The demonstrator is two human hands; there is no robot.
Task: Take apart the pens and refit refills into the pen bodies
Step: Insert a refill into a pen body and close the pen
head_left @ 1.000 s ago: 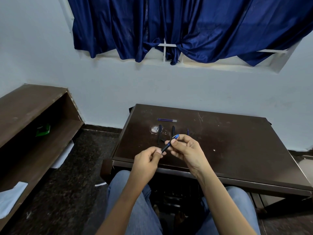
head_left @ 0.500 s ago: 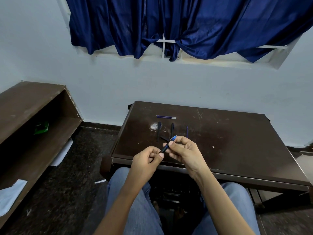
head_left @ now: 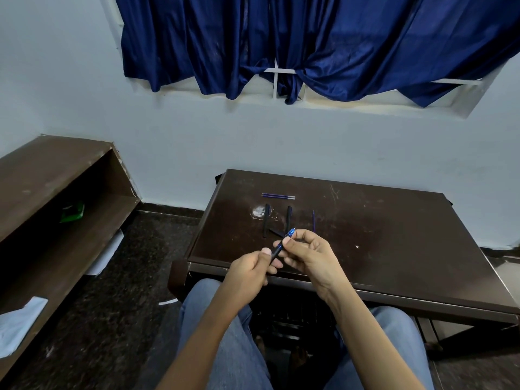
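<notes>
Both hands hold one dark pen with a blue tip end (head_left: 283,242) above the near edge of the brown table (head_left: 394,243). My left hand (head_left: 250,270) grips its lower end; my right hand (head_left: 311,256) pinches its upper, blue part. Behind the hands, two black pen bodies (head_left: 266,219) (head_left: 289,215) lie upright on the table, with a short dark piece (head_left: 276,232) between them. A thin blue refill (head_left: 313,220) lies to their right. Two more refills (head_left: 278,196) lie side by side farther back.
A whitish stain (head_left: 257,211) marks the table beside the left pen body. A low brown shelf (head_left: 56,198) stands on the left, holding a green object (head_left: 72,211) and papers. My knees in jeans sit under the table's near edge. A blue curtain hangs above.
The view has shifted slightly. Both hands keep the pen and have stayed over the table's near edge; the grip looks unchanged.
</notes>
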